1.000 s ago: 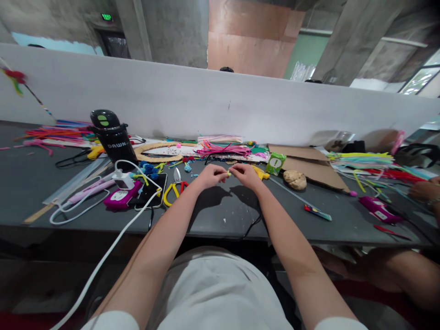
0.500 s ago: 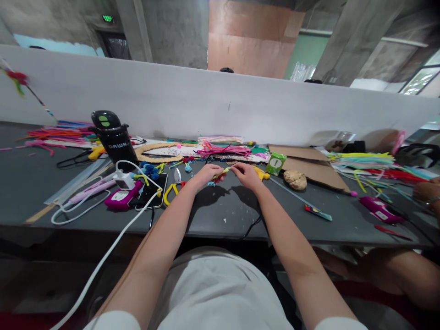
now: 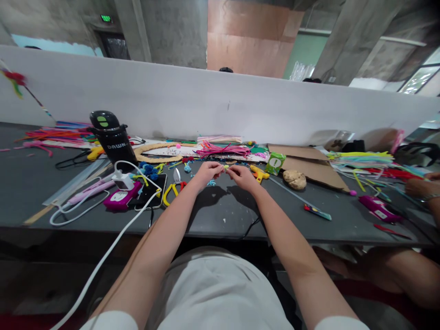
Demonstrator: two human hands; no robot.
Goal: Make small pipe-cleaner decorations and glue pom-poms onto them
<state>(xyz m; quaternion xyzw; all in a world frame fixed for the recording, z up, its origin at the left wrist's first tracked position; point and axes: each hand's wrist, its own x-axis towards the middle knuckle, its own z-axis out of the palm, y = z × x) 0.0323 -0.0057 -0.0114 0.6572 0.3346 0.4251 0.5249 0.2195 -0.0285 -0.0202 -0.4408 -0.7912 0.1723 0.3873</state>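
Note:
Above the middle of the dark table, my left hand and my right hand pinch a small yellow-green piece between their fingertips. The fingers hide most of the piece, and its exact shape is too small to tell. Pliers with yellow and red handles lie left of my left hand. Just right of my right hand is a yellow glue gun. Behind both hands lies a bundle of pink pipe cleaners.
A black bottle, a phone and a white cable are at left. A green box, a brown lump, cardboard and a cutter lie at right. Another person's hand is at the right edge.
My left hand's fingers have closed in beside my right fingertips, and less of the yellow-green piece shows. The other person's hand has shifted slightly left.

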